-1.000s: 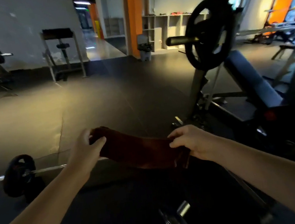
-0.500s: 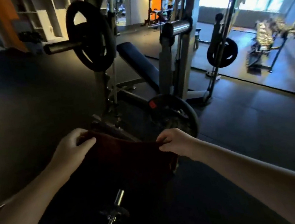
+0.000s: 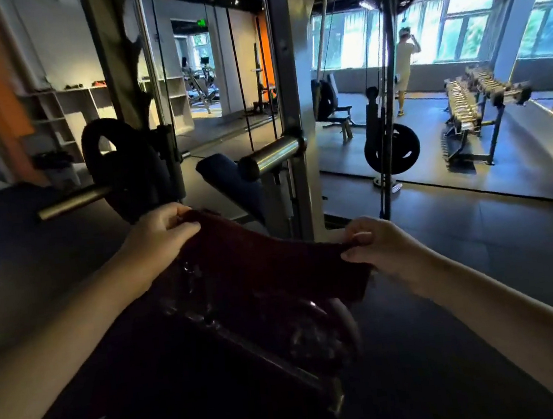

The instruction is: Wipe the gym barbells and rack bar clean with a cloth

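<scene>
Currently no wiping contact: left hand (image 3: 159, 234) and right hand (image 3: 384, 248), fingers curled, each pinch 1 upper corner of the dark cloth (image 3: 269, 275), stretched between them, near but apart from the rack bar (image 3: 271, 156). Wiping probably all remains; dim light hides the bar's cleanliness.

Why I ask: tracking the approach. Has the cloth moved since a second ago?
Yes. The cloth has come closer to the black plate; the left hand now sits just below it.

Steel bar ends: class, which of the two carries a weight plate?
The left bar end, with the black plate on it; the right bar end is bare.
</scene>
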